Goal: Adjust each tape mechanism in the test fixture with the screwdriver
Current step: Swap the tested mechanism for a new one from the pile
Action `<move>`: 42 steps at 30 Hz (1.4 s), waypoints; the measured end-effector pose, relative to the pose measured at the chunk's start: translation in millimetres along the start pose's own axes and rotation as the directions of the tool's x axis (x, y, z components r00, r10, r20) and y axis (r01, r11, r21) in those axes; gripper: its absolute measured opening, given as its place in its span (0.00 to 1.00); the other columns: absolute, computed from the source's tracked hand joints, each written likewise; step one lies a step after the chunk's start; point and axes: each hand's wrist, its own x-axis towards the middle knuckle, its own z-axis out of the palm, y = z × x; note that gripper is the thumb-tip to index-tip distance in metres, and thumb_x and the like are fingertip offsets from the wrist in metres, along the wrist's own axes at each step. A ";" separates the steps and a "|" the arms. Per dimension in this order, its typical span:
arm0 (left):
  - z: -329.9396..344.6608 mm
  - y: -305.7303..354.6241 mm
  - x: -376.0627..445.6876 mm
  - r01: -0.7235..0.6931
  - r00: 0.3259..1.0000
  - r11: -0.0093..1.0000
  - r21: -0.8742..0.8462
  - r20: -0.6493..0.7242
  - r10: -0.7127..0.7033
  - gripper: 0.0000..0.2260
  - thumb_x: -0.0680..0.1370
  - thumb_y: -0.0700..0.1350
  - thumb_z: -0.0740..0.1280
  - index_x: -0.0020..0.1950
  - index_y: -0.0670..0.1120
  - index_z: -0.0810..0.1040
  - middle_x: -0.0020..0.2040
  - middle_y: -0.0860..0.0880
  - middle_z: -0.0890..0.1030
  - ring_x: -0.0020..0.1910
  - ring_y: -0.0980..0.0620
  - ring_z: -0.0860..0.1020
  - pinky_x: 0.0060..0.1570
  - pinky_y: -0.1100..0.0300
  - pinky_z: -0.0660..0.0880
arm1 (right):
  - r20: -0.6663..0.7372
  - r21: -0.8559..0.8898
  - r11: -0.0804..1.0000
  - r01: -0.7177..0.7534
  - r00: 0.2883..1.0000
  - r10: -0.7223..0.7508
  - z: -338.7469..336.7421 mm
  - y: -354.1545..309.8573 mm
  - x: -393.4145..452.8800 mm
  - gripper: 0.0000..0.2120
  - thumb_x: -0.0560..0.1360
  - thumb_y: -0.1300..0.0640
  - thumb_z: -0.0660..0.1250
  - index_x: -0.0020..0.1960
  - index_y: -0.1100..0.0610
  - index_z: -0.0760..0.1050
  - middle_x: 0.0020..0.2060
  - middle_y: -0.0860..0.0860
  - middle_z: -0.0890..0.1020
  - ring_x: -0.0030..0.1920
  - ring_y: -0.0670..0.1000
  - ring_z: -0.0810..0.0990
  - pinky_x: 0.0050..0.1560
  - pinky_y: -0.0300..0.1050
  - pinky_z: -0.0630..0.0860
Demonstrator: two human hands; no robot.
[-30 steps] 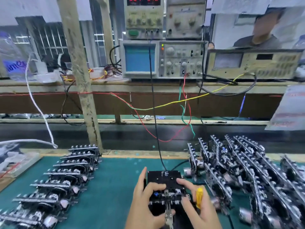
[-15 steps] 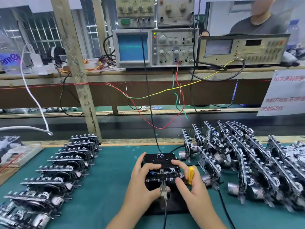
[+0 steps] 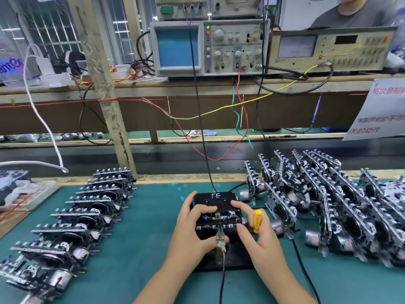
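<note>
A tape mechanism [image 3: 221,218] sits in the black test fixture [image 3: 215,199] at the middle of the green counter [image 3: 149,216], an alligator clip [image 3: 221,239] touching its front edge. The left hand [image 3: 190,233] grips it with fingers spread over the top, while the right hand [image 3: 256,235] presses its forefinger on it, the other fingers curled around the yellow screwdriver [image 3: 257,220]. Rows of mechanisms [image 3: 87,211] lie left, a pile [image 3: 328,205] right.

Green-matted bench [image 3: 149,218], tape mechanisms [image 3: 92,216], fixture [image 3: 215,199]
</note>
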 end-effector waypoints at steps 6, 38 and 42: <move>-0.4 1.7 1.8 -0.009 1.000 1.000 0.010 0.001 0.009 0.29 0.62 0.49 0.85 0.55 0.70 0.76 0.76 0.73 0.54 0.71 0.66 0.67 0.62 0.70 0.65 | -0.002 0.019 1.000 -0.012 1.000 0.012 -1.1 -3.5 0.0 0.13 0.79 0.54 0.62 0.57 0.36 0.73 0.49 0.42 0.78 0.36 0.45 0.64 0.37 0.37 0.63; -0.1 0.9 -1.3 0.006 1.000 1.000 0.029 0.006 -0.006 0.28 0.66 0.45 0.83 0.57 0.66 0.76 0.79 0.62 0.55 0.75 0.63 0.61 0.62 0.79 0.58 | -0.081 -0.164 0.986 -0.026 0.997 0.013 -4.8 -20.2 5.7 0.15 0.82 0.54 0.53 0.64 0.51 0.73 0.60 0.44 0.75 0.66 0.45 0.68 0.67 0.39 0.63; -0.2 2.4 -0.9 0.011 1.000 1.000 0.029 0.002 -0.011 0.27 0.66 0.45 0.83 0.56 0.67 0.75 0.79 0.62 0.56 0.76 0.61 0.61 0.63 0.74 0.59 | -0.065 -0.369 0.922 0.121 0.986 -0.156 -23.2 -45.8 22.2 0.04 0.84 0.58 0.61 0.54 0.53 0.74 0.49 0.47 0.74 0.51 0.48 0.72 0.54 0.41 0.69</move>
